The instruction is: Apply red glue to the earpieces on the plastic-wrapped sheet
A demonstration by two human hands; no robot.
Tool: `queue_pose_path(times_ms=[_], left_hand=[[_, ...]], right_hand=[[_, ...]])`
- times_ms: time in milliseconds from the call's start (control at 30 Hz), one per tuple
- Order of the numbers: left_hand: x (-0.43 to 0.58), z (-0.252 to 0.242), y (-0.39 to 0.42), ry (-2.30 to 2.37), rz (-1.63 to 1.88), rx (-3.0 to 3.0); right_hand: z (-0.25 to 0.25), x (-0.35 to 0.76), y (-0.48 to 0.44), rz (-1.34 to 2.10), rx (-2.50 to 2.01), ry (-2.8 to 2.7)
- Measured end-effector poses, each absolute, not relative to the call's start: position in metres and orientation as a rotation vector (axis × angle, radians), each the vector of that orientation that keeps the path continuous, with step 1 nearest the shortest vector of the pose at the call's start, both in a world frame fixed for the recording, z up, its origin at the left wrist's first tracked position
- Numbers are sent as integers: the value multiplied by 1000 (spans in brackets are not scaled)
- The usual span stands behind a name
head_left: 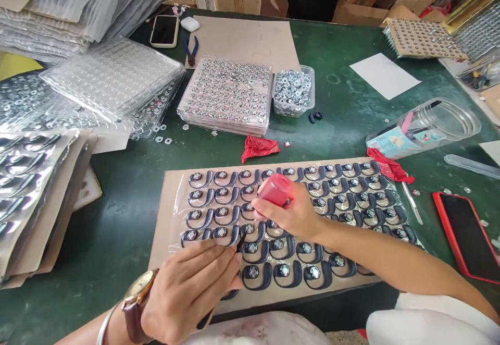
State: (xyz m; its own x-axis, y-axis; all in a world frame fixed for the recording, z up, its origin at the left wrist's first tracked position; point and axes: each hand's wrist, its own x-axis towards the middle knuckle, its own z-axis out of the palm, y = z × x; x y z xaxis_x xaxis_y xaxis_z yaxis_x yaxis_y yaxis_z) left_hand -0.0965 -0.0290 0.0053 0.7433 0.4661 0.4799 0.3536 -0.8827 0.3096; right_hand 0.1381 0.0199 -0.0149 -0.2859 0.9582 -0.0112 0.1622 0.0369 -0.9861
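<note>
A cardboard sheet (166,225) under see-through film lies in front of me, with rows of black curled pieces (255,278), many bearing a shiny round stone or metal part. My left hand (191,287), with a watch (139,286) on its wrist, is closed on dark tweezers (242,239), whose tips touch or nearly touch one piece in the left-middle part. Just above those tips, my right hand (300,214) grips a small red squeeze bottle (276,188), tilted downward. The bottle's nozzle is mostly hidden by the fingers.
Beyond the sheet stand a stack of plastic trays (226,95) with metal parts and a tub of washers (294,92). Red cloths (260,148), a plastic jar (425,126) on its side and a red-cased phone (469,235) lie around. Stacked sheets (35,194) fill the left.
</note>
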Motion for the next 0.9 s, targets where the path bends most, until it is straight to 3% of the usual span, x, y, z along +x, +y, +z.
queue_pose_path(times_ms=[200, 400, 900], left_hand=[[-89, -3, -47, 666, 879, 2840], [-81, -4, -62, 600, 872, 3084], [-79, -2, -61, 612, 883, 3065]], right_hand=[[-42, 132, 0, 1285, -1051, -1517], [-38, 131, 2, 1210, -1045, -1619], [-31, 129, 5, 987, -1050, -1744]])
